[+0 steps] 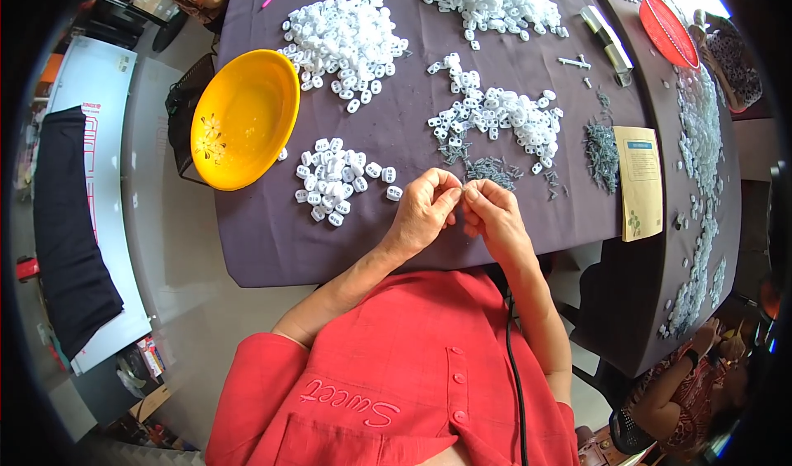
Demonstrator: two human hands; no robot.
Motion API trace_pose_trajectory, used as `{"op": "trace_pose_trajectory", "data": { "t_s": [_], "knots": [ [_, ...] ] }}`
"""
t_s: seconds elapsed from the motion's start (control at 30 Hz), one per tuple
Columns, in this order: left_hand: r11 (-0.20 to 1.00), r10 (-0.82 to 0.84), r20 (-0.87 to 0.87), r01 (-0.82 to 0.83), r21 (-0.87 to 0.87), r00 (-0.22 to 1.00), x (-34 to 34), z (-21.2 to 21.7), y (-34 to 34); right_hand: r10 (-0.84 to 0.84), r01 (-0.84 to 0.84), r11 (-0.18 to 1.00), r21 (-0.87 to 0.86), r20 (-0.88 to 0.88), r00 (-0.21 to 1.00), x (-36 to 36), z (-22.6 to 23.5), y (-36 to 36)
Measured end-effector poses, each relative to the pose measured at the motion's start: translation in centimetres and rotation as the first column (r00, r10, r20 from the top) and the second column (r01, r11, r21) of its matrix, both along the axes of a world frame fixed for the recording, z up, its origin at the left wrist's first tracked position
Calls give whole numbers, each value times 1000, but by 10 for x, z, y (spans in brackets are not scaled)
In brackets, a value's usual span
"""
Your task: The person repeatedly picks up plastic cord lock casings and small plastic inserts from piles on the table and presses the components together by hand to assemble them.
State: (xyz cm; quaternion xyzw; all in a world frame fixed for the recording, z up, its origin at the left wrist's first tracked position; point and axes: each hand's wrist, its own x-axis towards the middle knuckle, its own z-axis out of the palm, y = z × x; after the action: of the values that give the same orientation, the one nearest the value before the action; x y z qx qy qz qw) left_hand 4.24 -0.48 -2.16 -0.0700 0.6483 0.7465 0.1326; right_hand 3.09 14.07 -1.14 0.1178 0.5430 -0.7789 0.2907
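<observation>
Both my hands meet in front of me, just above the near part of the dark tablecloth [272,247]. The fingertips of my left hand [427,209] are pinched together, and my right hand [493,212] pinches right beside them. Whatever lies between the fingers is too small or hidden to make out. Just beyond my hands is a heap of small grey screws or pins [493,172]. Left of my left hand lies a pile of white rounded plastic pieces [330,177] with dark marks. Farther off spreads a loose group of small white pieces with holes [516,118].
A yellow bowl [247,120] sits at the table's left edge. Bigger white heaps [342,45] [491,2] lie at the back. To the right are another grey pile [601,157], a tan booklet [640,184] and a red basket [668,30]. Other people sit around the tables.
</observation>
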Motion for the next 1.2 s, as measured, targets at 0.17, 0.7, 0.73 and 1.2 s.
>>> {"op": "trace_pose_trajectory", "data": {
  "t_s": [0.17, 0.7, 0.73, 1.2],
  "knots": [
    [1000, -15, 0, 15, 26, 1000, -2, -4, -1, -39, 39, 999, -10, -40, 998, 3, -3, -2],
    [979, -73, 74, 57, 198, 995, -2, -10, -1, 41, 168, 889, 426, -439, 898, 5, 2, -8],
    [974, -79, 89, 58, 217, 993, -1, -10, -1, 40, 169, 888, 427, -439, 898, 5, 1, -8],
    [984, -63, 82, 48, 173, 995, 0, -9, -1, 204, 178, 789, 588, -523, 827, 8, -3, -6]
  ]
}}
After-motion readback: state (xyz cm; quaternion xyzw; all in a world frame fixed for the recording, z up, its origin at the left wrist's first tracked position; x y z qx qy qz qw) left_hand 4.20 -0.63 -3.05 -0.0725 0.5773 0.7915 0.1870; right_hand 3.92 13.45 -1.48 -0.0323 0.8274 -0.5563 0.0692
